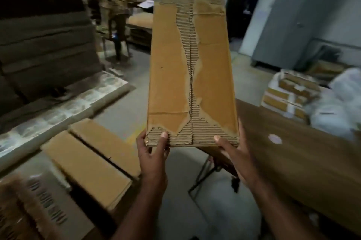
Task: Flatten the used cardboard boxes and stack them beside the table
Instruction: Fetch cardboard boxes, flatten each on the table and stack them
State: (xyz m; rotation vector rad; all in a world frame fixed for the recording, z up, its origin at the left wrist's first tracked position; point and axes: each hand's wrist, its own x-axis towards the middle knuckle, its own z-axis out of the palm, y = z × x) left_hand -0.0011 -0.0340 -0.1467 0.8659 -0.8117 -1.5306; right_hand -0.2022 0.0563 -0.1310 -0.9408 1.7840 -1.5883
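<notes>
Two flattened cardboard boxes are laid side by side on the floor at the near left, their long edges parallel with a dark gap between them. Stacked cardboard sheets are piled along the far left, and a long printed strip is seen lying on the floor at their foot. A wooden desk fills the near right, its near corner edge passing just behind the held box; bundles in white wrapping are seen beyond its far end. An open lane of bare floor is left between the flattened boxes and the desk, running to the far wall. A tall cardboard box, with its facing paper torn away along the centre seam, is held up in mid-air over that lane. Its near edge is gripped at the left corner by the left hand and at the right corner by the right hand, thumbs on top.
</notes>
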